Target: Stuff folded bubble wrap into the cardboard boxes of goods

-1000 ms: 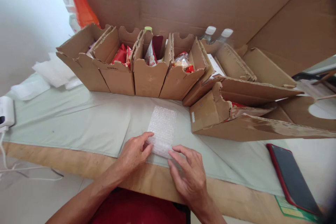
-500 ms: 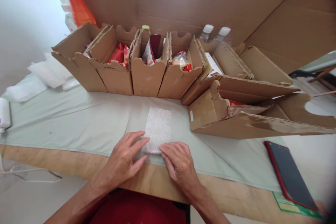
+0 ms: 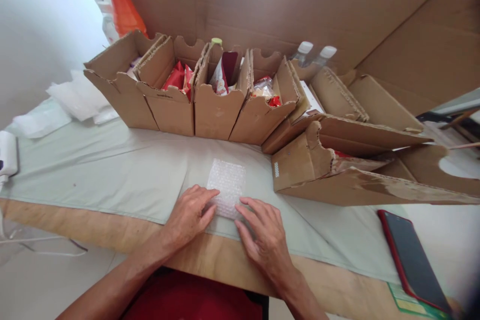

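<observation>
A small rectangular piece of bubble wrap (image 3: 227,183) lies flat on the pale green cloth, near the table's front edge. At its left side is my left hand (image 3: 193,211), palm down, with fingers apart and fingertips at the wrap's edge. My right hand (image 3: 264,230) rests by the lower right corner, its fingers spread and the index fingertip against the wrap. Neither hand grips anything. Whether anything is inside the wrap I cannot tell.
Cardboard bins (image 3: 213,110) with packets stand in a row behind the wrap. Another bin (image 3: 337,185) juts forward at right. A red-cased phone (image 3: 414,260) lies at front right, crumpled white sheets (image 3: 77,95) at left. Bottles (image 3: 302,52) show behind the bins.
My left hand has shifted slightly right, closer to the wrap. The right hand's fingers have spread and moved from the wrap's bottom edge to its lower right. The view has shifted a little.
</observation>
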Motion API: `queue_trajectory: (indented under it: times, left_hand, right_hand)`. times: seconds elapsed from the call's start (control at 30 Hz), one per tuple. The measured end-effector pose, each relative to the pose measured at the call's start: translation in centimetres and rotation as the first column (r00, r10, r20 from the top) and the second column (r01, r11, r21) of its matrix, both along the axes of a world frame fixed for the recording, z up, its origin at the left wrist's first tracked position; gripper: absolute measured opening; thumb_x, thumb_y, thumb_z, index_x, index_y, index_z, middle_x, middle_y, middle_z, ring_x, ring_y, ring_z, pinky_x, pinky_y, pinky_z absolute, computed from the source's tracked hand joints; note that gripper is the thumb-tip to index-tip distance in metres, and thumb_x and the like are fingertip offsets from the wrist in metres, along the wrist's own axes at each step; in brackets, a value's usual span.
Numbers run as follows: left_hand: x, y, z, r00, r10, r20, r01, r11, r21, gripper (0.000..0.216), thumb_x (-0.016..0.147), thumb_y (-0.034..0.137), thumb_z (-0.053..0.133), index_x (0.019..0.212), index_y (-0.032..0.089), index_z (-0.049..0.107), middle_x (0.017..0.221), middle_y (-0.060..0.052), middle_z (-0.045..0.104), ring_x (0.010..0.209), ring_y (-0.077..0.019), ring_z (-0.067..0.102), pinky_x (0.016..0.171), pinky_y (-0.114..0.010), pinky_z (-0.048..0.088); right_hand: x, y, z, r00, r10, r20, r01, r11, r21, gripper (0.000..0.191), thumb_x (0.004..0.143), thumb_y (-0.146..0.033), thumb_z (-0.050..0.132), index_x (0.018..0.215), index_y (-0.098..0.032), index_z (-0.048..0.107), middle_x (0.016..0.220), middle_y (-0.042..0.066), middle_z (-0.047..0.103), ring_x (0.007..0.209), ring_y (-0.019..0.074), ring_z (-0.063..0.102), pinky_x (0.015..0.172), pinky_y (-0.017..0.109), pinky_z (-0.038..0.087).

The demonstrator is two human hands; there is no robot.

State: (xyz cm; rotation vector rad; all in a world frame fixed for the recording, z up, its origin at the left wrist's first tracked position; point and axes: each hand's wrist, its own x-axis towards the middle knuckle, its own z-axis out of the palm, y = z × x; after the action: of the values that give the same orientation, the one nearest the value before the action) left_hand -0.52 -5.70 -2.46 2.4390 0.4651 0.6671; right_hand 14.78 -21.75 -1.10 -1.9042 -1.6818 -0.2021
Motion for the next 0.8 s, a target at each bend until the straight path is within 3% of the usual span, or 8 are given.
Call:
queue_trajectory:
  times: [0.13,0.23,0.4,0.6,0.8]
  left_hand:
    - [0.5,0.0,-0.5,0.999,0.043,-0.027,-0.042,0.999,0.018,0.029,0.092,0.013,0.055,0.119,0.016,0.065,0.101,-0.01,0.07,0.094,-0.0246,0.066,0.084,-0.042,0.058]
    - [0.0,0.0,-0.4,0.998,0.065,0.001,-0.065,0.997,0.037,0.029,0.094,0.018,0.056,0.122,0.018,0.062,0.117,-0.013,0.066,0.108,-0.0259,0.064,0.092,-0.043,0.058]
    - [-2.1,-0.1,0.6,0.998,-0.059,-0.036,0.062,0.995,0.079,0.038,0.09,0.02,0.064,0.127,0.021,0.059,0.138,-0.016,0.057,0.124,-0.0307,0.056,0.101,-0.05,0.052]
    - [-1.8,0.2,0.6,0.991,-0.129,-0.037,0.13,0.991,0.024,0.024,0.095,0.011,0.054,0.115,0.02,0.064,0.114,-0.009,0.071,0.112,-0.0255,0.062,0.096,-0.044,0.052]
    - [0.1,1.4,0.3,0.997,-0.073,-0.022,0.072,0.997,-0.02,0.024,0.097,0.017,0.054,0.117,0.016,0.065,0.094,-0.007,0.074,0.091,-0.0233,0.065,0.082,-0.04,0.056]
  right_hand:
    - [-0.1,0.6,-0.7,0.999,0.03,0.035,-0.026,0.993,-0.115,0.027,0.097,-0.015,0.055,0.122,-0.018,0.063,0.124,0.011,0.069,0.112,0.0287,0.059,0.092,0.043,0.044]
    - [0.1,1.2,-0.7,0.999,0.032,0.034,-0.028,0.994,-0.11,0.024,0.096,-0.013,0.056,0.117,-0.019,0.065,0.117,0.009,0.072,0.111,0.0271,0.061,0.092,0.043,0.043]
    - [0.4,1.2,0.3,0.993,0.067,-0.094,-0.075,0.994,-0.077,0.02,0.097,-0.012,0.055,0.111,-0.02,0.066,0.104,0.006,0.076,0.1,0.0232,0.064,0.089,0.041,0.043]
    - [0.6,0.8,0.6,0.979,0.053,-0.199,-0.067,0.996,-0.061,0.019,0.097,-0.015,0.056,0.112,-0.022,0.066,0.101,0.005,0.075,0.093,0.0218,0.066,0.085,0.039,0.046]
    - [0.6,0.7,0.2,1.0,-0.01,0.011,0.01,0.999,-0.032,0.031,0.096,-0.015,0.055,0.127,-0.017,0.059,0.13,0.015,0.065,0.116,0.029,0.058,0.094,0.045,0.043]
